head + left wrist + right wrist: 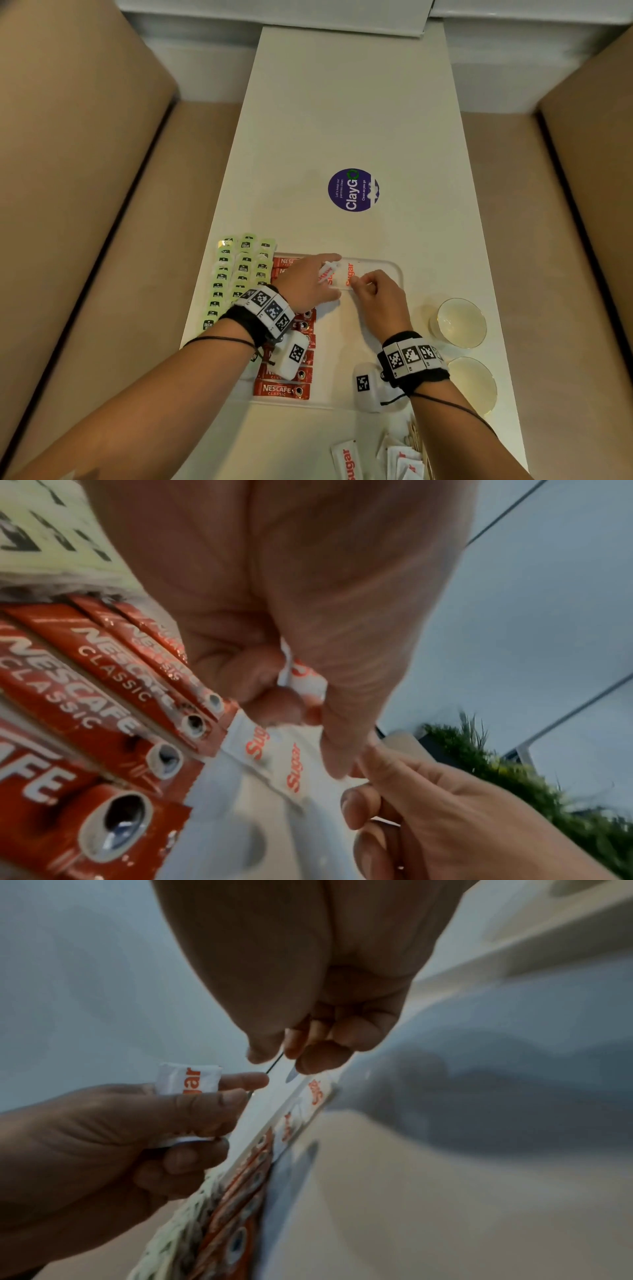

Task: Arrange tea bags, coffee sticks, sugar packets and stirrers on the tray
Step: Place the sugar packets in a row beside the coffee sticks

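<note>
A white tray [394, 270] lies on the table. Green tea bags [239, 270] lie in rows along its left side, and red coffee sticks [283, 390] run in a column beside them. My left hand [310, 281] hovers over the tray's far end and grips a small bunch of sugar packets [304, 674]. My right hand [359, 282] pinches the near end of one sugar packet [347, 274] that lies flat on the tray beside another. In the right wrist view, my right hand [284, 1056] meets that packet's edge [315, 1093].
Two shallow glass bowls [459, 322] [472, 380] stand right of the tray. Loose sugar packets [346, 459] and wooden stirrers [416, 435] lie at the table's near edge. A round purple sticker [352, 190] marks the table's middle. Tan benches flank both sides.
</note>
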`<state>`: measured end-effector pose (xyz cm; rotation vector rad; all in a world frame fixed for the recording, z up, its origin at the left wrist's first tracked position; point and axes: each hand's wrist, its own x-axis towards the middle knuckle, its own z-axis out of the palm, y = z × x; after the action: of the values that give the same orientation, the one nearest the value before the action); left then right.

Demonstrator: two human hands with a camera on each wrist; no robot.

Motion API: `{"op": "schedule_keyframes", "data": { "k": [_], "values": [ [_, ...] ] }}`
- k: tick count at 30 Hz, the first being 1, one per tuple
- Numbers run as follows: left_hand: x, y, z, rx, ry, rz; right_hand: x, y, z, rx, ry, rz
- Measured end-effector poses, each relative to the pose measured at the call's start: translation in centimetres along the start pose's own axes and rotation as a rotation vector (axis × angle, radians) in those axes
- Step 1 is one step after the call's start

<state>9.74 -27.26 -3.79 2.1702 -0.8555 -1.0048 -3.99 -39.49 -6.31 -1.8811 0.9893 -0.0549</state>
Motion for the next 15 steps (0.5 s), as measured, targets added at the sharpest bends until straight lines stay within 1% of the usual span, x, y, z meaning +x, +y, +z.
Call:
{"op": "schedule_keyframes", "data": {
  "k": [2, 4, 7, 10, 13, 15],
  "values": [
    [-0.8, 0.3, -0.5, -0.042, -0.085, 0.010, -1.1, -0.6, -0.3, 0.103, -0.048, -0.083],
    [-1.6, 0.4, -1.1, -0.100, -0.153, -0.019, -2.0, -1.2, -0.4, 0.200, -0.104, -0.166],
    [-2.8, 0.5, -1.5, -0.154, -0.240, -0.014, -2.5, -1.8, -0.2, 0.245, -0.121, -0.229],
    [-3.6, 0.5, -1.6, -0.200, -0.263, 0.008, -2.8, -2.3, 0.0, 0.216, -0.130, -0.267],
    [-4.6, 0.4, -1.8, -0.182, -0.261, 0.035, -3.3, -3.1, -0.4, 0.196, -0.180, -0.256],
    [-5.4, 0.7, -2.0, -0.183, -0.285, 0.076, -3.8, -3.4, -0.7, 0.187, -0.191, -0.256]
  ]
}}
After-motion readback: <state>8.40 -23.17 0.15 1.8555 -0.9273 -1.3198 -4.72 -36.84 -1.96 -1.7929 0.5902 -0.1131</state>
